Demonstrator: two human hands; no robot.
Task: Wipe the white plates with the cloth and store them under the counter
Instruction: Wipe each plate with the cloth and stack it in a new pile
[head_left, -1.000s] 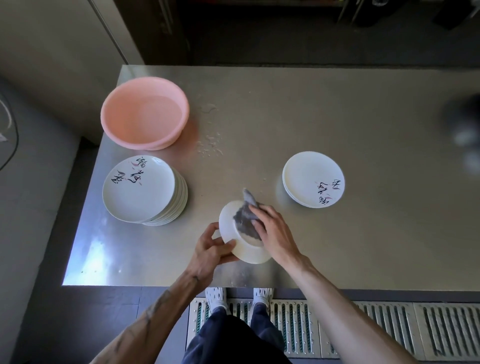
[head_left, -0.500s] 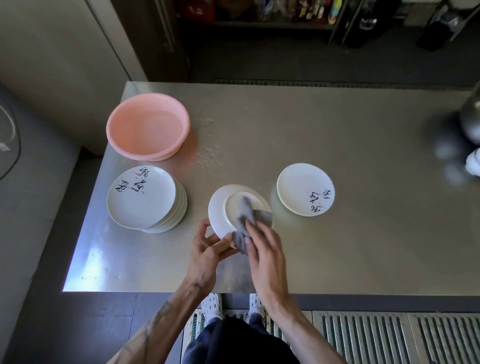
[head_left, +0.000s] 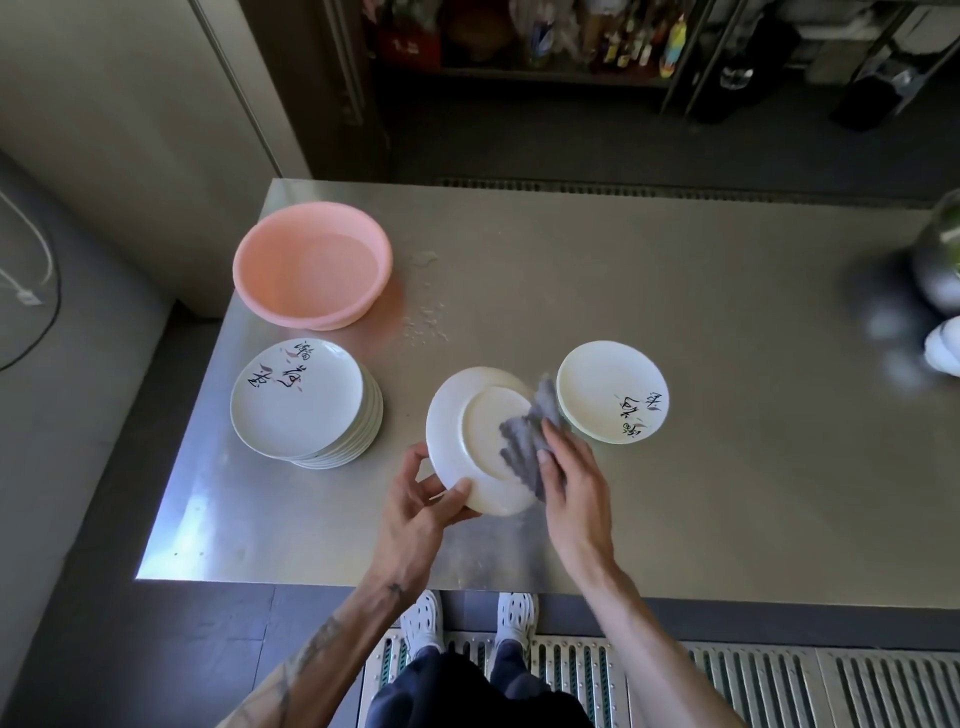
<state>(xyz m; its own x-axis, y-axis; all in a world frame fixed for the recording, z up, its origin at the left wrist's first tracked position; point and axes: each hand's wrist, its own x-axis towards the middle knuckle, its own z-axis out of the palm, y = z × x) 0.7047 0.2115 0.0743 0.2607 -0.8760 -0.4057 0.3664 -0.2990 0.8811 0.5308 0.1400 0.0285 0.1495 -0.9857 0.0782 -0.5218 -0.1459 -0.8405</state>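
Head view: plate underside up

Pink basin on steel counter, far-left corner; water drops beside.

The tabletop is brushed metal, dull grey with a bright sheen along its near left edge. The basin looks like smooth pink plastic with a soft, matt glow. The plates in the stack, the held plate and the plate to its right seem glazed ceramic, smooth and faintly glossy. The cloth is grey, ribbed and soft-looking, perhaps microfibre.
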